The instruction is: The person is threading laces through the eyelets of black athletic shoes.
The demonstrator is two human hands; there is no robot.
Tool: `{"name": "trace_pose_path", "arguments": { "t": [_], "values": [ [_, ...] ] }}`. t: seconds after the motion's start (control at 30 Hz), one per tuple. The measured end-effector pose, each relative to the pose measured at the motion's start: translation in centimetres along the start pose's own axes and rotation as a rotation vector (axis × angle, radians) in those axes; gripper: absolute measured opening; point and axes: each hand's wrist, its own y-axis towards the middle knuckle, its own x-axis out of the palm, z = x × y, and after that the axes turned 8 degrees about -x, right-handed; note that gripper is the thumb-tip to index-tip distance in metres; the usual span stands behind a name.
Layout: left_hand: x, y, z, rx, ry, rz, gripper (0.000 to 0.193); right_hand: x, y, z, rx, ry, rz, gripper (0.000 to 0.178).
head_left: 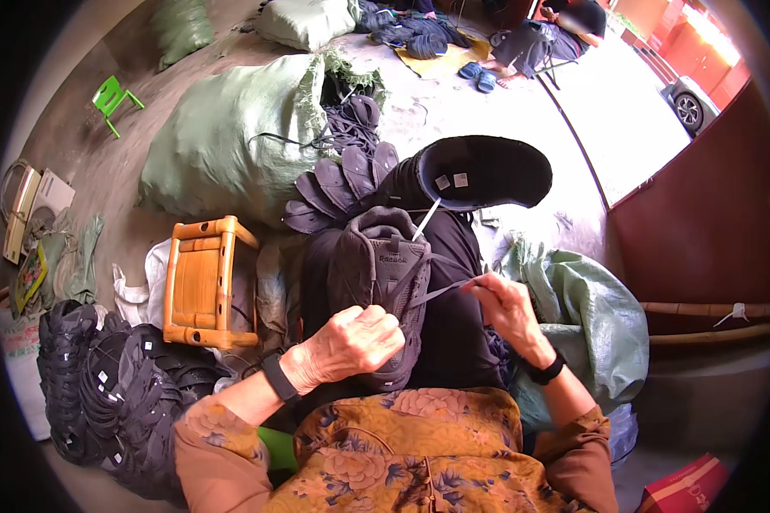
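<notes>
A dark grey shoe upper (372, 261) lies across my lap, its padded opening facing away from me. My left hand (355, 344) is curled closed over its near part, and what the fingers hold is hidden. To the right, my right hand (506, 309) pinches the end of a flat dark shoelace (443, 291), drawn out sideways from the upper. A thin white strip (427, 219) slants up from the upper's far end. Beyond it, a black shoe upper (505, 171) shows its hollow inside with two small white labels. Several other dark uppers (342, 184) fan out beside it.
A large pale green sack (231, 137) of dark uppers lies ahead. On the left are a bamboo stool (200, 286), piled black uppers (115, 393) and a small green chair (112, 101). A green sack (590, 308) lies at right. A person (552, 43) sits far off, near blue slippers (477, 77).
</notes>
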Motion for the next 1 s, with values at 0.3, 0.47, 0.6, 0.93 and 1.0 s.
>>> {"name": "trace_pose_path", "arguments": {
  "t": [0.3,0.47,0.6,0.93,1.0],
  "values": [
    [1.3,-0.1,2.0,-0.403,-0.193,0.183,0.033,2.9,1.1,-0.1,-0.002,0.229,0.002,0.011],
    [1.2,0.8,2.4,-0.441,-0.126,0.035,0.023,3.4,1.0,-0.2,-0.057,0.242,0.030,0.010],
    [0.9,1.4,2.6,-0.457,-0.094,-0.027,0.018,3.4,1.4,-0.2,-0.113,0.229,0.080,0.009],
    [1.6,1.4,2.5,-0.228,0.066,0.051,0.015,3.4,1.2,-1.1,-0.007,0.307,-0.010,0.011],
    [2.1,0.9,2.1,-0.223,0.059,0.110,0.014,3.4,1.3,-1.3,-0.028,0.286,-0.015,0.010]
  ]
}}
